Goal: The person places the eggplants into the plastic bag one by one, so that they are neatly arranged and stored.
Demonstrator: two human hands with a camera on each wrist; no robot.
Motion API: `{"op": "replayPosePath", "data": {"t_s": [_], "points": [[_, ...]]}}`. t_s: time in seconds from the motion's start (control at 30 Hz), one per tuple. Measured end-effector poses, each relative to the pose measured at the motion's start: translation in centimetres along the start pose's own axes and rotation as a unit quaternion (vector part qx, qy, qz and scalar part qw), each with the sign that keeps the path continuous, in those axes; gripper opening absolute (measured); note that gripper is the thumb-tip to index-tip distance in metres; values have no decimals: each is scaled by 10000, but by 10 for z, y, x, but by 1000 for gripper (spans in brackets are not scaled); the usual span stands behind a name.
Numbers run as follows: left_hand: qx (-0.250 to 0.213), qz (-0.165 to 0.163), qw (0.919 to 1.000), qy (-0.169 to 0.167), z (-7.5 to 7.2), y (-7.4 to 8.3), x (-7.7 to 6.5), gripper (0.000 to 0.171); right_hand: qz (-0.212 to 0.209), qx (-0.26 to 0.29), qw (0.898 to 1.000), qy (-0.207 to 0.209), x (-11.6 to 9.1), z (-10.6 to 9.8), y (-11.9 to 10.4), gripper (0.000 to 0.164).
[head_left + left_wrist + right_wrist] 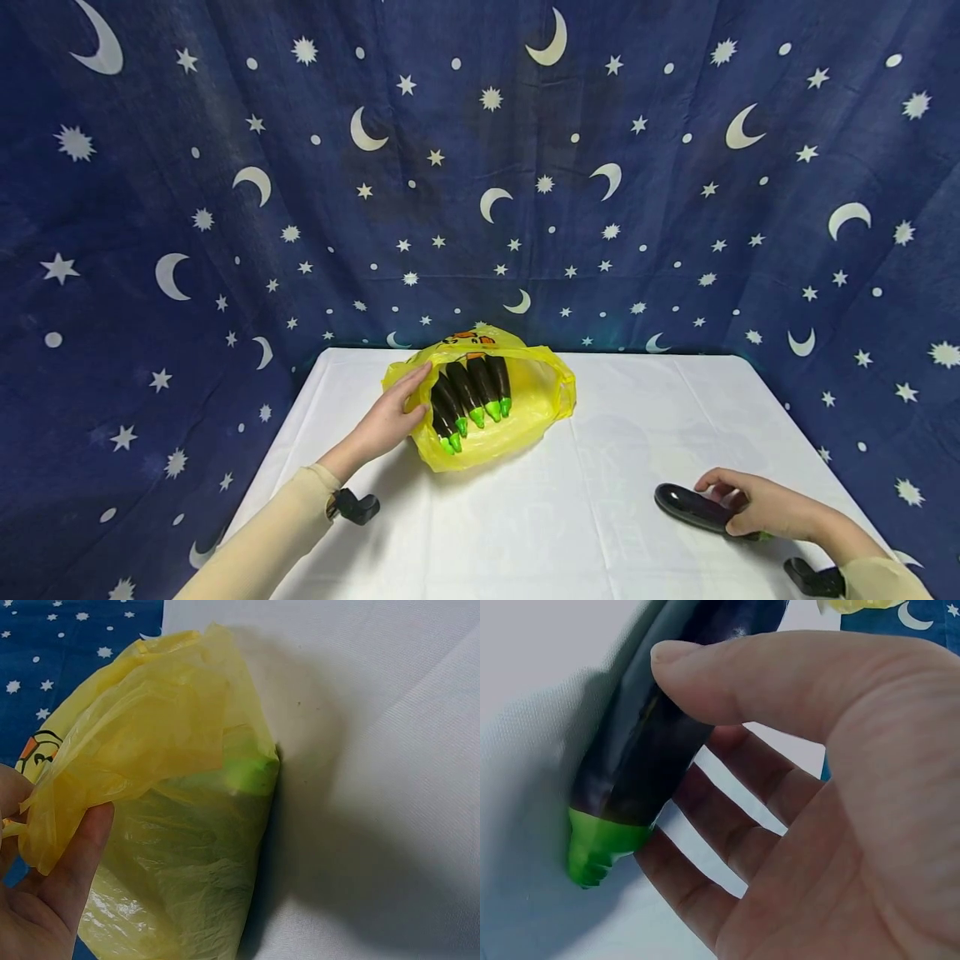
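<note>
A yellow plastic bag (536, 417) lies on its side with its mouth facing the front, and several dark eggplants (467, 390) with green stem ends rest side by side inside. At the left edge of the bag's mouth, my left hand (386, 423) holds the thin plastic between thumb and fingers; the left wrist view shows the gathered film (56, 825) there. Out to the right, my right hand (780, 504) grips another glossy eggplant (684, 503). In the right wrist view the thumb lies across that eggplant (634, 761), fingers behind it, and its green stem end points down.
Both hands work over a table with a white cloth (517, 525). A dark blue curtain (450, 208) with moons and stars hangs behind the table and along its sides. Black wrist mounts (356, 507) sit on both forearms.
</note>
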State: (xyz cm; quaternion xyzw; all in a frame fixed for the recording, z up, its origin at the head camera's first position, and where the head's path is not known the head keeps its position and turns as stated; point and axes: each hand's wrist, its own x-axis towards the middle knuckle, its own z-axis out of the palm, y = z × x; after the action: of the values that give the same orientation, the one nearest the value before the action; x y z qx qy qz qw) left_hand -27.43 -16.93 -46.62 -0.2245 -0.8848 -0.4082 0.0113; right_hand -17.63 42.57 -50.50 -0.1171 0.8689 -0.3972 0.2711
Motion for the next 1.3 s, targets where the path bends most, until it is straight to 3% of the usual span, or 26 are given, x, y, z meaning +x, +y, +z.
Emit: {"op": "replayPosePath", "data": {"t_s": [0.53,1.07,1.3], "points": [[20,-37,10000,21,3,-1,1,69,191,21,9998,54,1,1,1,56],[21,-89,10000,-4,2,1,2,69,-167,259,9992,-248,2,-3,-2,57],[2,-48,10000,-17,2,0,2,70,-22,447,9989,-99,6,-6,-6,62]]}}
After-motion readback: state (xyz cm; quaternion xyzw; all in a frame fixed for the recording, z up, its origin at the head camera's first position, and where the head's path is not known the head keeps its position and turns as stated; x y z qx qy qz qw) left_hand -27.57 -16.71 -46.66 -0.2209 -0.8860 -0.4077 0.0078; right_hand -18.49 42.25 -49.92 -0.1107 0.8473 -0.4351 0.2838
